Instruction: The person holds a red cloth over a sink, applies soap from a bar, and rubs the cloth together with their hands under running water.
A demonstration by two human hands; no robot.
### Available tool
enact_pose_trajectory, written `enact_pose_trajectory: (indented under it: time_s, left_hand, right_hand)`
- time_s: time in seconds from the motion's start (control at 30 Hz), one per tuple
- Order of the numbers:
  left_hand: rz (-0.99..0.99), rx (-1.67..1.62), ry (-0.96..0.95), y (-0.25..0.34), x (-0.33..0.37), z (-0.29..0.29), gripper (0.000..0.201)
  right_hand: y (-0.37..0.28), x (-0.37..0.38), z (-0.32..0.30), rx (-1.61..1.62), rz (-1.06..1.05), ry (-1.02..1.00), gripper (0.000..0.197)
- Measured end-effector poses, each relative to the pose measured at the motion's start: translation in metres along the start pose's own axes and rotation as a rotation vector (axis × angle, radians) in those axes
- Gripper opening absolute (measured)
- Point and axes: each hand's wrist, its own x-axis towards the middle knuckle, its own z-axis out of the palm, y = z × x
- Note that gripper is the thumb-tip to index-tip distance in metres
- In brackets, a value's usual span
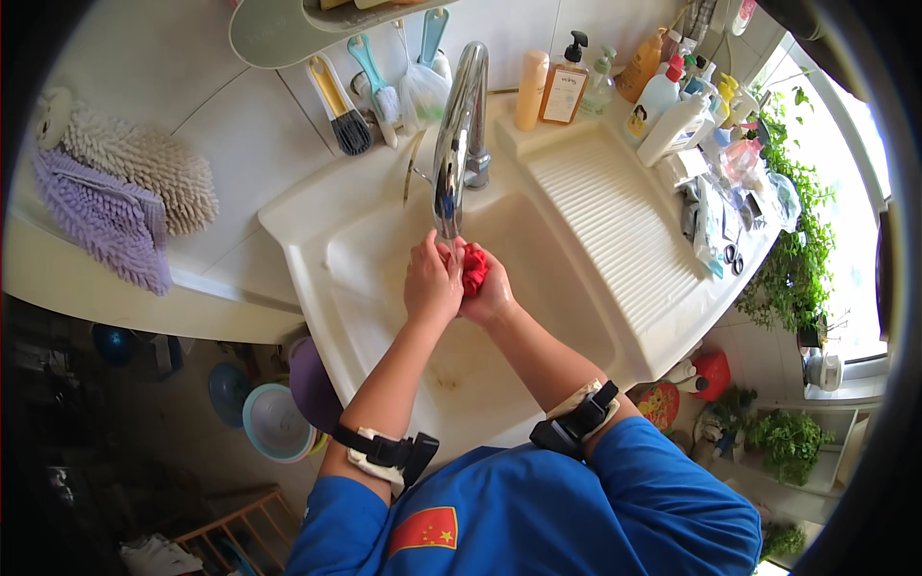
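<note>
A red cloth (474,271) is squeezed between the left hand (432,284) and right hand (492,291), fingers curled tight around it, directly under the chrome tap (455,144) (over the pale sink (317,240)).

Left hand (432,280), right hand (490,288) squeeze red cloth (474,271) under chrome tap (457,144), over sink (384,240).

Left hand (431,281) against right hand (490,288)

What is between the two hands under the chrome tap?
In the head view, a red cloth is pressed between the left hand and right hand.
</note>
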Motion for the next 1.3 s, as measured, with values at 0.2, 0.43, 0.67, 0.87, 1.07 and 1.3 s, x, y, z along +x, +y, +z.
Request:
enact_pose_trajectory:
  time_s: [0.2,0.43,0.67,0.87,1.07,1.3]
  left_hand:
    - [0.523,-0.138,0.126,-0.048,-0.015,0.049,0.058]
    - [-0.143,-0.533,-0.093,-0.059,0.014,0.018,0.036]
    - [0.206,-0.272,-0.018,-0.012,-0.029,0.020,0.054]
    - [-0.056,-0.386,-0.094,-0.031,0.018,0.016,0.052]
    - [0.097,-0.495,-0.106,-0.026,-0.011,0.011,0.048]
    - [-0.228,-0.955,-0.411,-0.045,-0.028,-0.002,0.044]
  right_hand:
    - [0.001,0.034,-0.036,0.001,0.054,-0.059,0.032]
    - [0.026,-0.005,0.007,-0.299,0.031,-0.023,0.039]
    - [0.005,0.017,-0.009,-0.238,0.030,-0.048,0.039]
    - [0.022,-0.009,0.022,-0.298,0.043,-0.001,0.030]
    - [-0.008,0.001,0.018,-0.281,-0.019,0.067,0.035]
    - [-0.027,0.009,0.008,-0.501,-0.174,0.102,0.037]
